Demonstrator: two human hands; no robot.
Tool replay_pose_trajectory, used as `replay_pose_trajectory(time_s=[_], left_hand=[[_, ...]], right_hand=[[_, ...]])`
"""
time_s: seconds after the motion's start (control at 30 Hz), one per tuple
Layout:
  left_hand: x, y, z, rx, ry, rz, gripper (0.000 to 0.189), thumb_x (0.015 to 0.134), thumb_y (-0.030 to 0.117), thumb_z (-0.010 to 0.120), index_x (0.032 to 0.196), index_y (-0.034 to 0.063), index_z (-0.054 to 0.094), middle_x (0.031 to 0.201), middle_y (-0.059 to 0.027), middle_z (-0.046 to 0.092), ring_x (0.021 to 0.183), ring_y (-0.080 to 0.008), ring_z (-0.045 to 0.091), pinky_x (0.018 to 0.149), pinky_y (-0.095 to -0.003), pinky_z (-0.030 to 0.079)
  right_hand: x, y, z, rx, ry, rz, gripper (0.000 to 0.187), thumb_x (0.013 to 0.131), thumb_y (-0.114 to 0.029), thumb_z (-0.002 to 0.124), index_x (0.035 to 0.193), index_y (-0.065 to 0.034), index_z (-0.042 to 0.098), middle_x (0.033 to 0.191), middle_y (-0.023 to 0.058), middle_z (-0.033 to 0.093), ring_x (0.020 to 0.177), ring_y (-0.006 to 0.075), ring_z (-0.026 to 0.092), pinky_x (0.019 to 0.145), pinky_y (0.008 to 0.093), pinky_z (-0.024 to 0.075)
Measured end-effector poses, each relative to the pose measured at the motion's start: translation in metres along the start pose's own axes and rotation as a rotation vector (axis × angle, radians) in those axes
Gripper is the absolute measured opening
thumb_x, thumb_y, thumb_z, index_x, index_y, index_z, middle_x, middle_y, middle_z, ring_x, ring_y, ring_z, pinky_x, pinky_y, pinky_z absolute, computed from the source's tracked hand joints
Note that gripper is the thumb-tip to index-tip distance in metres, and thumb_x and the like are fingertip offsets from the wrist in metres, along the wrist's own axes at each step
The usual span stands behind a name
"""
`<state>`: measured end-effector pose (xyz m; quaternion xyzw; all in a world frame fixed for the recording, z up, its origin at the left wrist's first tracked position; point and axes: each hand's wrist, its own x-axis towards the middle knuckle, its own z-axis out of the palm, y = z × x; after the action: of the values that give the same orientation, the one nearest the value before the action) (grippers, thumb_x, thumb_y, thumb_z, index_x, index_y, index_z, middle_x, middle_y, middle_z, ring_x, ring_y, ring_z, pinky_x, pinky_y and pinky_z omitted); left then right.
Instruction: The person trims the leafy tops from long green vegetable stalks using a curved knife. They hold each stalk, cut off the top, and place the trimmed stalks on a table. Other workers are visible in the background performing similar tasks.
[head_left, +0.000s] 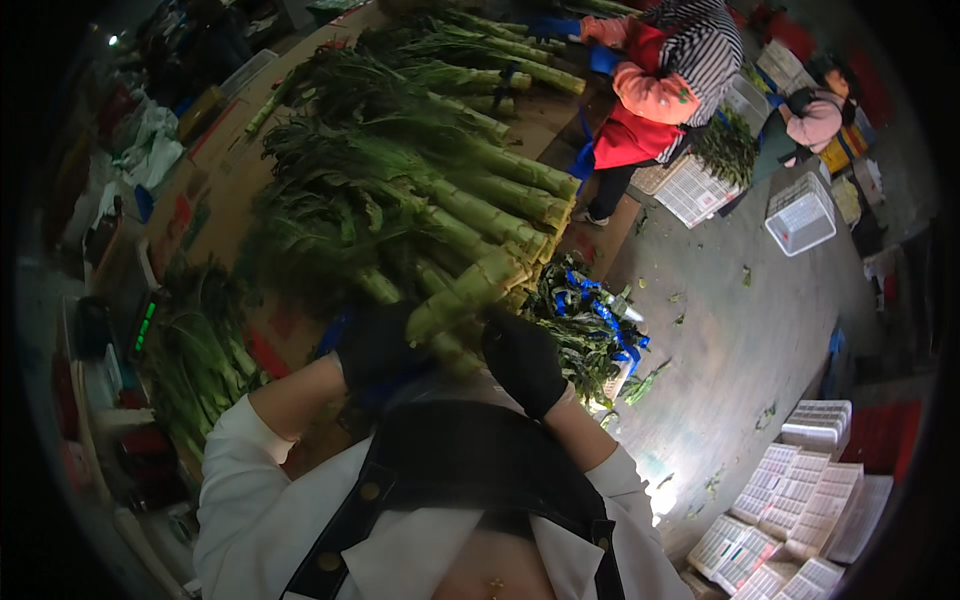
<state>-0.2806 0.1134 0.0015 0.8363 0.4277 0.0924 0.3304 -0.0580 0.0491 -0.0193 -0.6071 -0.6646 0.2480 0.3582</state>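
Both of my hands wear black gloves and are close together in front of my apron (480, 442). Thick celtuce stalks (469, 292) lie between them, one slanting across the others. My left hand (382, 341) is at the left of the cut ends, blurred and partly behind a stalk. My right hand (525, 360) has curled fingers against the right side of the stalks; what its fingertips grip is hidden. Blue strips (332, 334) show beside my left hand. Beyond my hands, a big heap of leafy celtuce (487, 187) lies with cut ends to the right.
Leafy stems (199, 360) lie at left, near a green lit display (145, 327). To the right are a crate of leaves with blue ribbon (592, 322) and stacked white crates (795, 487). A blue-gloved co-worker (675, 82) handles stalks across the table (232, 161); another person (817, 120) is farther off.
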Motion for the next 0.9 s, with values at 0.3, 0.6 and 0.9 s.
replay_pose_trajectory(time_s=[0.3, 0.6, 0.9], left_hand=[[0.002, -0.015, -0.011, -0.188, 0.102, -0.020, 0.037, 0.075, 0.024, 0.074, 0.101, 0.0004, 0.062, 0.092, -0.0190, 0.066, 0.084, -0.0333, 0.067, 0.072, -0.0392, 0.052], [-0.004, -0.049, -0.014, -0.298, -0.015, -0.108, 0.042, 0.073, 0.024, 0.074, 0.108, 0.0024, 0.064, 0.098, -0.0174, 0.068, 0.090, -0.0293, 0.067, 0.077, -0.0372, 0.051], [-0.008, -0.050, -0.009, -0.544, 0.025, -0.163, 0.043, 0.071, 0.026, 0.076, 0.106, 0.0024, 0.067, 0.092, -0.0165, 0.070, 0.085, -0.0255, 0.068, 0.075, -0.0354, 0.051]], right_hand=[[0.033, -0.013, 0.012, -0.052, -0.065, -0.020, 0.024, 0.083, -0.015, 0.061, 0.106, -0.0106, 0.061, 0.085, 0.0168, 0.066, 0.078, 0.0367, 0.065, 0.066, 0.0467, 0.0511], [0.059, 0.001, 0.031, -0.020, -0.100, -0.118, 0.012, 0.081, -0.016, 0.063, 0.086, -0.0054, 0.065, 0.074, 0.0164, 0.062, 0.070, 0.0391, 0.061, 0.063, 0.0451, 0.0493], [0.069, -0.001, 0.034, -0.027, -0.079, -0.130, 0.021, 0.084, -0.025, 0.064, 0.078, -0.0049, 0.065, 0.078, 0.0153, 0.064, 0.069, 0.0360, 0.061, 0.062, 0.0453, 0.0493]])
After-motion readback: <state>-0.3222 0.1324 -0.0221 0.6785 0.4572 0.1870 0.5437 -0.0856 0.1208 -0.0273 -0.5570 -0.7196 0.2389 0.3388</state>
